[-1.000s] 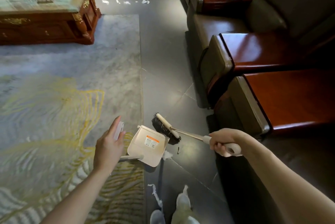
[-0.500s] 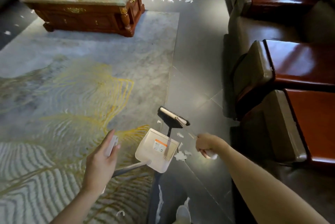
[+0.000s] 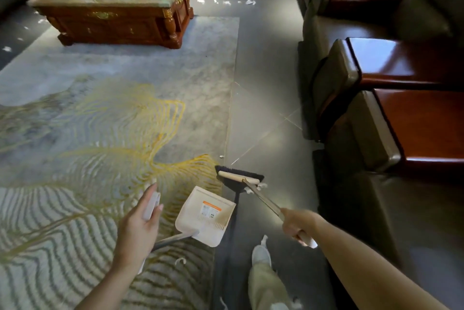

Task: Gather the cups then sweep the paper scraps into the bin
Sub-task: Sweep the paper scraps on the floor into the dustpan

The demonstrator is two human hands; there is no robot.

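One broom [image 3: 239, 176] in right hand [image 3: 298, 224], one dustpan [image 3: 206, 219] in left hand [image 3: 136, 226]

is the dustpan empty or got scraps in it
Empty: the dustpan shows only its label inside; white scraps lie on the floor beside the broom head.
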